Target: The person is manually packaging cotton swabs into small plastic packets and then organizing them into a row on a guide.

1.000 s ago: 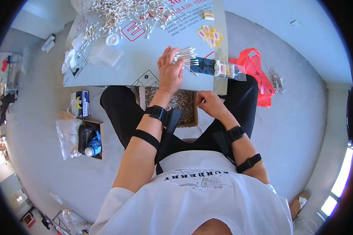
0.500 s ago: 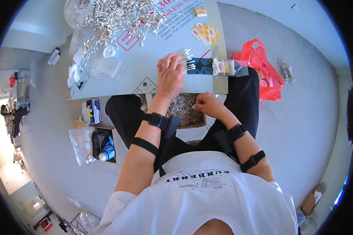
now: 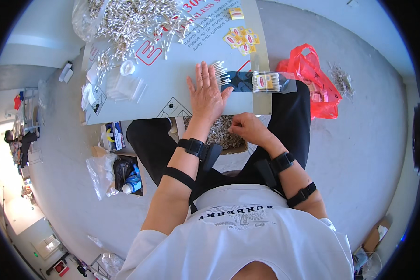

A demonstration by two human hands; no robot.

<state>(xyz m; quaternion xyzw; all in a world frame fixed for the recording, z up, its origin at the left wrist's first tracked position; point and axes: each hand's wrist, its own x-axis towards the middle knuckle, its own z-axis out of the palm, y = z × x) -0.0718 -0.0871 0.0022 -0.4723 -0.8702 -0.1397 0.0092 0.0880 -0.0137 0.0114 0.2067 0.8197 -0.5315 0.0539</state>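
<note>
My left hand lies flat, fingers spread, on the grey board, pressing on a small bunch of cotton swabs that stick out past its fingers. To the right lies a clear bag of cotton swabs on a dark strip. My right hand is lower, fingers curled together at the board's near edge, over a cardboard box of loose swabs on my lap. Whether it holds any swabs is hidden.
A big heap of loose cotton swabs covers the board's far left. Yellow stickers lie at the far right. A red plastic bag sits on the floor at right. Boxes and bags stand on the floor at left.
My left hand has flattened and stayed on the swab bunch. My right hand has shifted slightly toward the box at the board's edge. The view has tilted a little.
</note>
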